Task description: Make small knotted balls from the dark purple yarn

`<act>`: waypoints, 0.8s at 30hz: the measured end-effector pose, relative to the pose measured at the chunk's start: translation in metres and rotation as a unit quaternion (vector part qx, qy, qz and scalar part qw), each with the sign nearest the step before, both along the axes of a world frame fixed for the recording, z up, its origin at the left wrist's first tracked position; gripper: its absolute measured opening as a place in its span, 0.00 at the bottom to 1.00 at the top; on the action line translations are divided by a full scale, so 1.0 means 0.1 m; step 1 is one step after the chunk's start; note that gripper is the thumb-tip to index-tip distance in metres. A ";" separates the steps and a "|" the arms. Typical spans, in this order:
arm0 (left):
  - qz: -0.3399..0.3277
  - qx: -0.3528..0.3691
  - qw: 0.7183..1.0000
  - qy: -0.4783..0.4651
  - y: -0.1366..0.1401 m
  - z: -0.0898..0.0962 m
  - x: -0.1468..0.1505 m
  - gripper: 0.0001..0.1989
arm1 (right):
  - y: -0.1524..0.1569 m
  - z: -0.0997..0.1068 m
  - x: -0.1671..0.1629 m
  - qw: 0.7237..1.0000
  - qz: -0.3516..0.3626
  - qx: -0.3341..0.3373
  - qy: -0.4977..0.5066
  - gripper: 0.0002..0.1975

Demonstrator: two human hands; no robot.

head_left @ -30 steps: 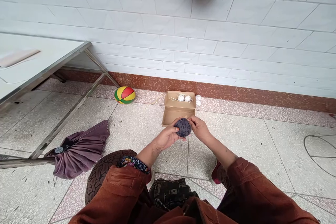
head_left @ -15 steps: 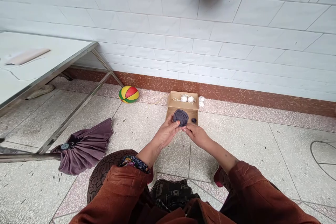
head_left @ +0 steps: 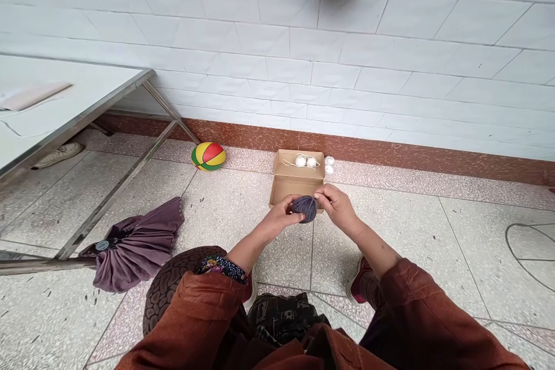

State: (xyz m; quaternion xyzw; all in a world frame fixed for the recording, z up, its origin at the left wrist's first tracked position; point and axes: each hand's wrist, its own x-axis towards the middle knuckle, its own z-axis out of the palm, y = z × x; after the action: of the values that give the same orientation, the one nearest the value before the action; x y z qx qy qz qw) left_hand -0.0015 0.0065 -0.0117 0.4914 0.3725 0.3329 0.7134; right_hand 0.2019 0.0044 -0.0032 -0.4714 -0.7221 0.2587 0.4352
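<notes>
Colourful ball [head_left: 208, 156] near white-topped table [head_left: 99, 76], purple umbrella [head_left: 136, 251] on speckled floor [head_left: 390, 237], tiled wall [head_left: 195, 29]

purple-grey yarn ball [head_left: 304, 209], tan box [head_left: 288, 187], white balls [head_left: 300, 161], red-yellow-green ball [head_left: 208, 156], rust-brown sleeves [head_left: 203, 309], speckled pale floor [head_left: 390, 231]

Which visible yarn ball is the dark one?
The purple-grey ball held in the left hand, with the right hand at its edge; the two balls in the far half of the cardboard box are white.
</notes>
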 end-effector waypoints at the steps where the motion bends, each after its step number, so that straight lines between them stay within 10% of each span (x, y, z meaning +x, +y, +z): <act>1: -0.019 -0.010 0.999 -0.036 -0.02 0.03 0.00 0.27 | 0.03 -0.03 0.01 1.000 -0.018 -0.010 -0.002 0.10; 6: -0.043 -0.068 0.977 -0.200 -0.04 0.14 0.00 0.32 | 0.06 -0.22 -0.04 0.995 -0.069 -0.071 -0.007 0.11; 10: 0.065 -0.049 0.973 -0.215 0.07 0.15 -0.05 0.23 | -0.08 -0.34 -0.19 0.994 -0.006 -0.086 -0.060 0.11; 18: 0.237 0.014 0.970 -0.061 0.20 0.01 -0.14 0.23 | -0.29 -0.28 -0.37 0.975 0.144 -0.068 -0.152 0.10; 24: 0.173 0.042 0.979 0.103 0.13 -0.01 -0.09 0.28 | -0.21 -0.01 -0.23 0.991 0.117 -0.031 -0.065 0.12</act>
State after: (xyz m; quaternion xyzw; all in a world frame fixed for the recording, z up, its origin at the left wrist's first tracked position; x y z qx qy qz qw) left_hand -0.0108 0.0191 -0.0126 0.4811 0.5089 0.4138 0.5816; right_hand 0.1791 -0.0164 -0.0046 -0.4126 -0.7906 0.2993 0.3393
